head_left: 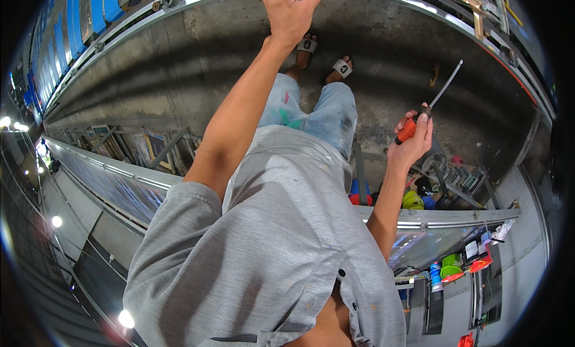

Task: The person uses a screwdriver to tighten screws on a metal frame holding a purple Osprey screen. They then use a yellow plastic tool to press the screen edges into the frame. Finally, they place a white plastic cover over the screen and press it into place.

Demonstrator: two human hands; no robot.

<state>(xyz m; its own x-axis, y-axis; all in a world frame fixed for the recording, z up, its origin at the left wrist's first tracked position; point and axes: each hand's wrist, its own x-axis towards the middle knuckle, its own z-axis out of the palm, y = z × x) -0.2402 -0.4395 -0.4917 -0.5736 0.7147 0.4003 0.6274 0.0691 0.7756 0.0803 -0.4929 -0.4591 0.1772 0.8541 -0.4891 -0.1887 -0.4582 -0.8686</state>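
**Above the grey floor (209, 38), a screwdriver (437, 98) in my right hand (414, 142)**

My right hand is out to my right side. Its fingers are curled shut around the red and black handle, so it has a good hold. The long, thin metal rod sticks out past my fingers and points up and away to the right. Its tip is in the air and I see it touching nothing. On the floor near the rod, there is a small brown scrap (433, 75).

My left hand (291, 14) reaches far out in front of me. It is cut off at the top edge, so I cannot tell how far open its fingers are, or if they hold anything. It is close to the long metal rail (419, 4), but I cannot tell if they touch.

Down below I see my feet in sandals (342, 68) with white straps. My blue jeans (335, 107) have spots of red and green on them. My shirt (287, 197) is grey. Under my right wrist, lots of things sit by a pale bar (467, 216), and one of them is a yellow-green thing (412, 200).
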